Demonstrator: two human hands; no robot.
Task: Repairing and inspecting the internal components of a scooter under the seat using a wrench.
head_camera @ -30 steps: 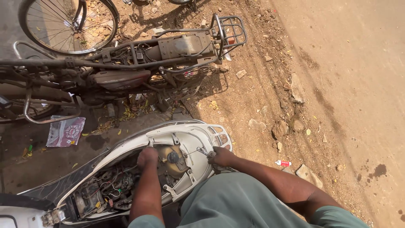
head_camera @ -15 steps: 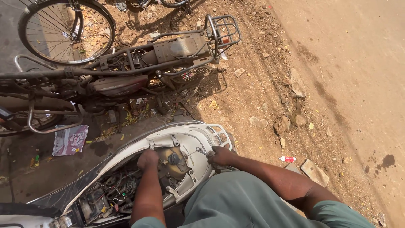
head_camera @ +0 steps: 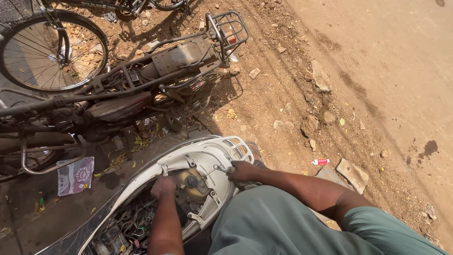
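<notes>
The white scooter (head_camera: 207, 156) lies open at the bottom of the view, its seat off and its rear rack pointing up-right toward the dirt. The left hand (head_camera: 163, 187) is closed into a fist inside the open body, just left of the brownish tank (head_camera: 188, 182) with its dark round cap. The right hand (head_camera: 242, 171) is curled on the scooter's right rim, closed around a small metal tool (head_camera: 221, 168) whose tip points in toward the tank. Wires and small parts (head_camera: 127, 226) crowd the hollow below the left hand, so there is little free room there.

Close on the left stands a rusty old motorbike (head_camera: 141, 85), with a bicycle wheel (head_camera: 52, 52) behind it; only a narrow strip of ground (head_camera: 71, 208) separates them from the scooter, and a purple printed packet (head_camera: 75, 175) lies on it. To the right the dirt is open, strewn with stones (head_camera: 321, 75), a flat slab (head_camera: 353, 174) and a small red-and-white tube (head_camera: 320, 161).
</notes>
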